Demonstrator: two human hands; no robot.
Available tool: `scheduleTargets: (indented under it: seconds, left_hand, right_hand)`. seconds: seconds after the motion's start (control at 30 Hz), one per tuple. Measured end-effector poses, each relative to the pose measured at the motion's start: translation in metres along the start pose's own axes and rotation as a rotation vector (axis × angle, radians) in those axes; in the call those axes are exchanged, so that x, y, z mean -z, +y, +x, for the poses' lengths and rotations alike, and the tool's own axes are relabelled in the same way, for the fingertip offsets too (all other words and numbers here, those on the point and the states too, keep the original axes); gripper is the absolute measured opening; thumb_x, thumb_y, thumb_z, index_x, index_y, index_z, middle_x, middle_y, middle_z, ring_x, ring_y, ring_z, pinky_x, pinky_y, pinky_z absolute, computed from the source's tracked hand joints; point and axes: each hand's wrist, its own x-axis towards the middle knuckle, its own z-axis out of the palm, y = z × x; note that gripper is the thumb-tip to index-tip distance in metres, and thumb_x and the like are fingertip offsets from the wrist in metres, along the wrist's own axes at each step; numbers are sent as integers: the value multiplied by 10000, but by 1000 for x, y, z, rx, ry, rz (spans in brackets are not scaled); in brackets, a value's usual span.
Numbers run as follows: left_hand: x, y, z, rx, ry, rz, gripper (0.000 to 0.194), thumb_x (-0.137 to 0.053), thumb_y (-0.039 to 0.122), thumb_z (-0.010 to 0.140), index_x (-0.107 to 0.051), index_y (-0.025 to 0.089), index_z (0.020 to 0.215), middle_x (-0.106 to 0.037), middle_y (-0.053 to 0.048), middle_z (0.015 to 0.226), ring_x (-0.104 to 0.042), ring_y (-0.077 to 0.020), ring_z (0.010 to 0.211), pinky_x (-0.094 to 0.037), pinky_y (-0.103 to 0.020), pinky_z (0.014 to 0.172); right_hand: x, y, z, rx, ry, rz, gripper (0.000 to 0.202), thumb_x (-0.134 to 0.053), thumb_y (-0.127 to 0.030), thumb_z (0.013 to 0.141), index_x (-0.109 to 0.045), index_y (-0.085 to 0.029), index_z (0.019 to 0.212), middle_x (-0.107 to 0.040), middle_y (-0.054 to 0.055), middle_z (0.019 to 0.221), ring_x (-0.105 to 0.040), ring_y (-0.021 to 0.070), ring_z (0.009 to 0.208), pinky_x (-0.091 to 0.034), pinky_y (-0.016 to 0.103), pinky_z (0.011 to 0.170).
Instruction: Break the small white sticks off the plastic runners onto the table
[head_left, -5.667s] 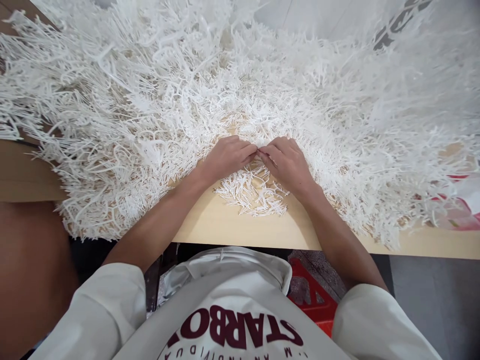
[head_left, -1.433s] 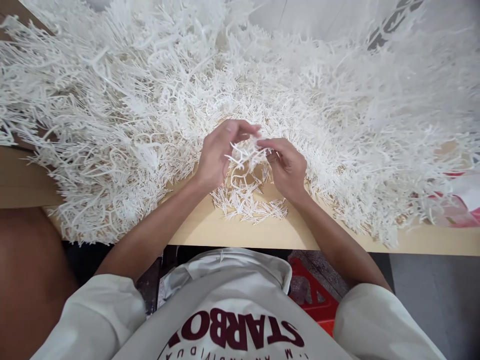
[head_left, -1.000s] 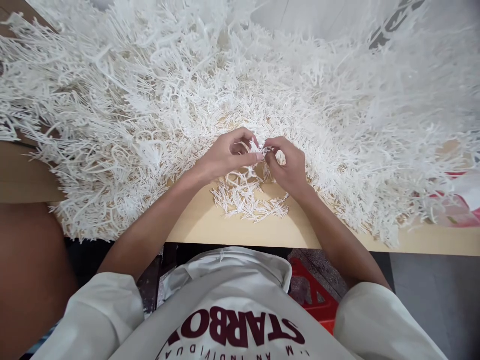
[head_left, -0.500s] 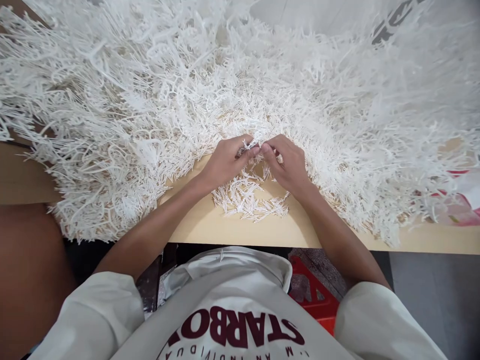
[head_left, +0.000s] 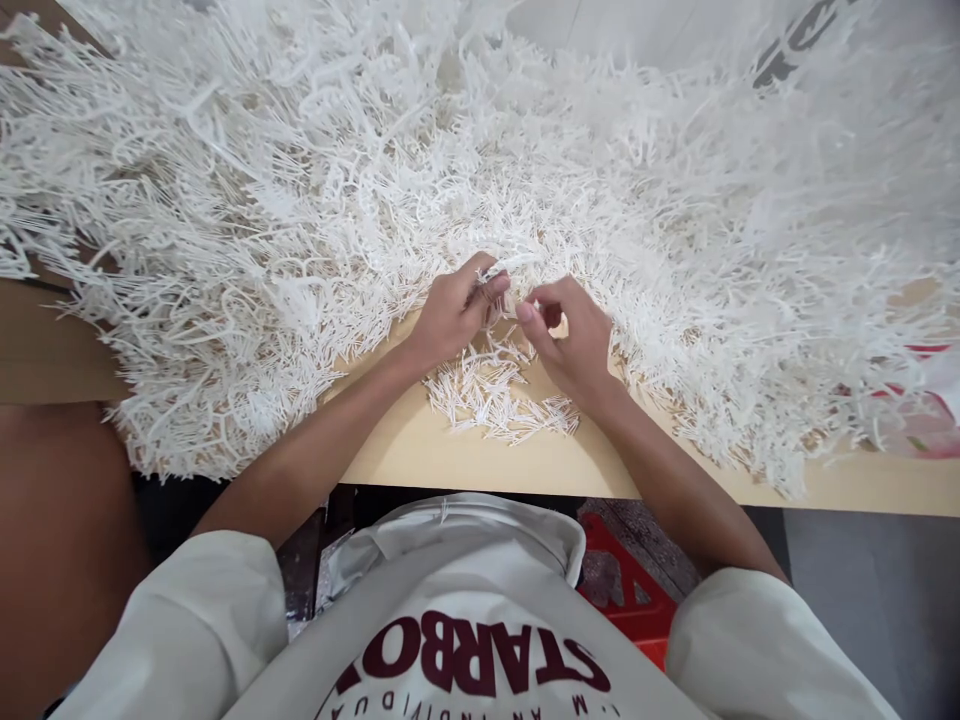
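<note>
A large heap of white branching plastic strands (head_left: 360, 180) covers much of the tan table. My left hand (head_left: 457, 310) is closed on a few white strands, which stick out past its fingertips toward the heap. Just to its right, my right hand (head_left: 566, 335) has thumb and forefinger pinched together; whatever lies between them is too small to make out. A gap separates the two hands. Below them, a small pile of short white pieces (head_left: 499, 400) rests near the table's front edge.
The tan table's front edge (head_left: 487, 475) runs across in front of my body. A pink and white printed packet (head_left: 919, 425) lies at the right, partly under strands. Below the table is a red plastic object (head_left: 630, 600). Someone's bare skin shows at the left edge.
My hands have moved apart from fingertips nearly touching. The strands in my left hand now point more to the right.
</note>
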Motion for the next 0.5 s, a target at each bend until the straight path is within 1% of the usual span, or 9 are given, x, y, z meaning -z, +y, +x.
scheduleTargets:
  seconds: [0.03, 0.07, 0.1, 0.13, 0.2, 0.3, 0.37, 0.43, 0.5]
  left_hand:
    - [0, 0, -2, -29, -29, -3, 256, -442, 422, 938, -540, 193, 882, -515, 49, 583, -458, -62, 509, -374, -202, 518]
    - [0, 0, -3, -59, -54, 3, 239, -440, 404, 941, -549, 194, 911, -524, 47, 600, -460, -61, 515, -377, -200, 522]
    - [-1, 0, -5, -84, -73, 12, 220, -441, 380, 941, -558, 194, 939, -533, 45, 616, -461, -60, 519, -379, -199, 528]
    - [-1, -1, -5, -103, -85, 22, 206, -441, 356, 940, -565, 193, 956, -538, 44, 626, -460, -59, 519, -380, -199, 531]
    - [-2, -3, -6, -130, -94, 31, 181, -442, 310, 934, -572, 190, 966, -541, 45, 626, -453, -58, 514, -375, -198, 530]
    - [-3, -6, -5, -168, -99, 45, 151, -432, 192, 898, -577, 187, 941, -532, 51, 601, -446, -58, 503, -373, -198, 529]
    - [-3, -7, -4, -222, -88, 72, 234, -403, 89, 838, -588, 190, 939, -568, 43, 637, -482, -61, 537, -395, -200, 557]
    - [-4, -8, -5, -284, -71, 96, 337, -367, 32, 781, -605, 196, 954, -639, 26, 738, -553, -65, 620, -434, -203, 608]
    - [-5, -8, -6, -331, -69, 101, 394, -348, 17, 758, -619, 198, 980, -691, 12, 869, -618, -69, 741, -470, -202, 671]
  right_hand:
    - [0, 4, 2, -95, -45, -10, 151, -523, -376, 919, -535, -225, 934, -556, -33, 720, -489, 76, 594, -387, 225, 561]
    - [0, 8, 4, -155, -102, -13, 208, -525, -421, 913, -529, -231, 997, -570, -31, 751, -503, 79, 608, -393, 224, 567]
    - [1, 11, 5, -179, -162, -16, 254, -513, -453, 913, -517, -233, 1039, -583, -26, 779, -516, 84, 626, -397, 226, 577]
    - [1, 14, 6, -174, -214, -30, 269, -488, -470, 922, -511, -231, 1043, -590, -19, 797, -525, 90, 646, -395, 230, 586]
    - [2, 17, 8, -119, -281, -88, 270, -422, -471, 949, -513, -217, 953, -583, -5, 795, -514, 100, 663, -373, 239, 589]
    - [2, 15, 8, 4, -283, -187, 342, -364, -432, 973, -441, -206, 728, -497, -13, 656, -415, 101, 586, -320, 256, 565]
    - [2, 14, 7, 96, -248, -237, 373, -358, -390, 976, -382, -208, 651, -412, -28, 566, -336, 100, 535, -287, 265, 545]
    - [2, 12, 6, 188, -207, -271, 382, -369, -338, 967, -350, -208, 609, -351, -40, 519, -285, 96, 507, -264, 265, 523]
    - [2, 12, 4, 269, -161, -270, 372, -401, -287, 942, -330, -206, 585, -313, -49, 498, -251, 89, 488, -248, 258, 500]
